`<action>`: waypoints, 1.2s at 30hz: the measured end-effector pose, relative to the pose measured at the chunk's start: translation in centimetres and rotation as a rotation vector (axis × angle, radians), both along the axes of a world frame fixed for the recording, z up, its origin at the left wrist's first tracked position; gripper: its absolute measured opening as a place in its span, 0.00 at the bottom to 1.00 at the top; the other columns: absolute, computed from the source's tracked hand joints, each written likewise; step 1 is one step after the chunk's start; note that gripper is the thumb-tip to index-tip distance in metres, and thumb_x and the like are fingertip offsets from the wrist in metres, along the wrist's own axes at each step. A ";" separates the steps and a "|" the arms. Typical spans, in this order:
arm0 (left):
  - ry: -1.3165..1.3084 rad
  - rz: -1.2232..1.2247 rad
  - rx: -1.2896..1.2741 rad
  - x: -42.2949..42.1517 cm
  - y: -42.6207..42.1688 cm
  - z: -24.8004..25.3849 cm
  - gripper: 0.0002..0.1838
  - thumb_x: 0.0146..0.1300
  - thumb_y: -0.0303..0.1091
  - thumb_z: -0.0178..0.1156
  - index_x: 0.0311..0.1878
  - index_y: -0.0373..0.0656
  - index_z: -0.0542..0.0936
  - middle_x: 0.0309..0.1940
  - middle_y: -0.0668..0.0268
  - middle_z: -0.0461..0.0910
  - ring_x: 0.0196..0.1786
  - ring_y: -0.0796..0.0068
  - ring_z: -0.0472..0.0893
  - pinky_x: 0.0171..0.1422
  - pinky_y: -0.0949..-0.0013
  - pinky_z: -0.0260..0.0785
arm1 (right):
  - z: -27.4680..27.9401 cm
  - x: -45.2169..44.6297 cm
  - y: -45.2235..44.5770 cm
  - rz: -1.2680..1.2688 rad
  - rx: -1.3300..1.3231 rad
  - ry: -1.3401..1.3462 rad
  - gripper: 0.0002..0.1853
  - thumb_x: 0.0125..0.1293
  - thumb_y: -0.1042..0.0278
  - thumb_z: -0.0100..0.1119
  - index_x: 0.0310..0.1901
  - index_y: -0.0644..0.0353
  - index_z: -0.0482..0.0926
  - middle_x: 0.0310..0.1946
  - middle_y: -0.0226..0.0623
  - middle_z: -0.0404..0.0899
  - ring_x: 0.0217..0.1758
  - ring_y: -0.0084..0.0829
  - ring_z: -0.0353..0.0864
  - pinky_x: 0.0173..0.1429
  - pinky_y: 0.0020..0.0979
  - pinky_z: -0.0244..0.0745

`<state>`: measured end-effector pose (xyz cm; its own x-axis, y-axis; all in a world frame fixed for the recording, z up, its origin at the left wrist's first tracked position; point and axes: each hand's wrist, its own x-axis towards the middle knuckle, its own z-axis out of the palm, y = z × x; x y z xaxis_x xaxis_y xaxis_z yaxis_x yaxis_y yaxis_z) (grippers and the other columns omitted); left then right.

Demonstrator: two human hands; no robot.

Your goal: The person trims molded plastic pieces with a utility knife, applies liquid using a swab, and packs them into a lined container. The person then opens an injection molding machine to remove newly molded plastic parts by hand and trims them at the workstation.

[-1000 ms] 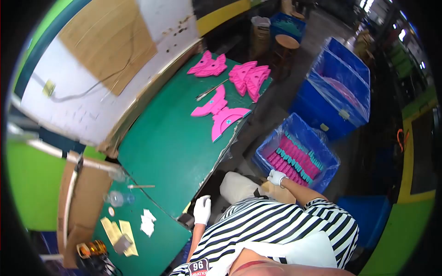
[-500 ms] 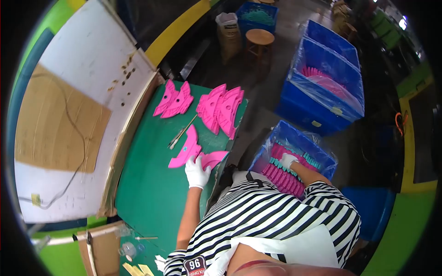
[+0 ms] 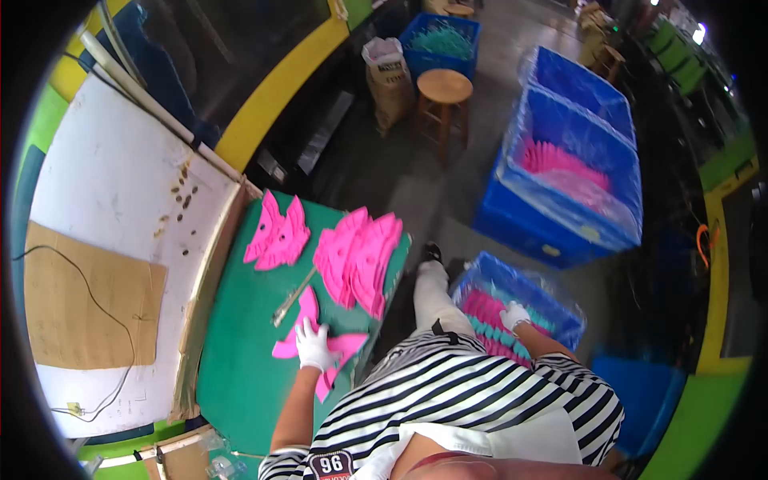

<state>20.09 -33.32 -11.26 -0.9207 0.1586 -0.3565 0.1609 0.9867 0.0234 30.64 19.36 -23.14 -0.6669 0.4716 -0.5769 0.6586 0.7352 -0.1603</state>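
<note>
My left hand [image 3: 314, 346], in a white glove, lies with fingers spread on curved pink plastic pieces [image 3: 346, 345] on the green tabletop [image 3: 232, 360]. The pieces stick out on several sides of the hand, and the glove hides where they meet. My right hand [image 3: 514, 314], also gloved, is down in a lined blue bin [image 3: 566, 326] and rests over rows of pink pieces [image 3: 483, 307] and teal pieces [image 3: 490, 329]. Its fingers look apart, with their tips against the pieces. A thin light-coloured tool [image 3: 293, 298] lies beyond my left hand.
Two groups of pink pieces, a smaller one [image 3: 276, 232] and a larger one [image 3: 358, 258], lie farther up the table. Large blue bins [image 3: 552, 216], a wooden stool [image 3: 445, 86] and a sack [image 3: 389, 84] stand beyond. A white board [image 3: 96, 192] borders the table's left side.
The view has shifted, and my leg now shows beside the bin. Another pink end now sticks out below my left hand, whose fingers are spread wider. My right hand remains in the bin.
</note>
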 end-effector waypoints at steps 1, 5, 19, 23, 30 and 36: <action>-0.025 0.022 -0.014 0.2 0.4 0.6 0.46 0.31 0.52 0.76 0.60 0.56 0.72 0.70 0.43 0.51 0.71 0.35 0.52 0.70 0.41 0.54 | 0.5 -3.0 1.5 0.032 0.066 0.140 0.20 0.59 0.56 0.57 0.47 0.62 0.74 0.47 0.55 0.76 0.51 0.54 0.77 0.55 0.47 0.73; -0.030 0.094 -0.049 0.0 0.7 -0.9 0.42 0.31 0.51 0.75 0.57 0.57 0.74 0.70 0.40 0.50 0.71 0.32 0.50 0.69 0.40 0.56 | 5.9 -22.4 10.2 0.234 0.327 0.402 0.24 0.52 0.57 0.64 0.48 0.61 0.71 0.50 0.48 0.71 0.56 0.48 0.71 0.56 0.45 0.69; -0.029 0.620 -0.261 -0.4 5.5 -2.3 0.14 0.62 0.36 0.51 0.49 0.49 0.78 0.71 0.48 0.54 0.71 0.49 0.60 0.71 0.46 0.53 | 3.9 -45.3 20.2 0.701 0.341 -0.362 0.33 0.59 0.39 0.50 0.56 0.58 0.73 0.55 0.57 0.74 0.60 0.50 0.74 0.62 0.43 0.70; -0.048 0.876 -0.087 -2.5 7.6 0.2 0.21 0.49 0.28 0.59 0.50 0.50 0.78 0.67 0.46 0.60 0.68 0.46 0.63 0.68 0.50 0.60 | 1.6 -51.6 19.2 1.199 0.253 -0.579 0.31 0.60 0.45 0.48 0.54 0.65 0.76 0.54 0.56 0.76 0.61 0.50 0.73 0.63 0.42 0.69; 0.551 1.357 -0.083 -0.9 8.9 -3.4 0.09 0.50 0.28 0.58 0.36 0.44 0.76 0.36 0.54 0.75 0.44 0.51 0.75 0.47 0.51 0.68 | 10.3 -58.9 -3.8 1.412 -0.107 0.171 0.18 0.63 0.50 0.52 0.40 0.59 0.75 0.35 0.50 0.81 0.42 0.52 0.80 0.48 0.47 0.73; 0.703 1.130 -0.222 -2.6 6.2 -0.7 0.19 0.46 0.29 0.62 0.45 0.44 0.77 0.40 0.55 0.76 0.48 0.53 0.75 0.49 0.56 0.69 | 17.0 -54.7 -25.6 1.805 -0.550 0.382 0.09 0.63 0.60 0.53 0.36 0.56 0.74 0.34 0.44 0.79 0.41 0.48 0.78 0.46 0.45 0.72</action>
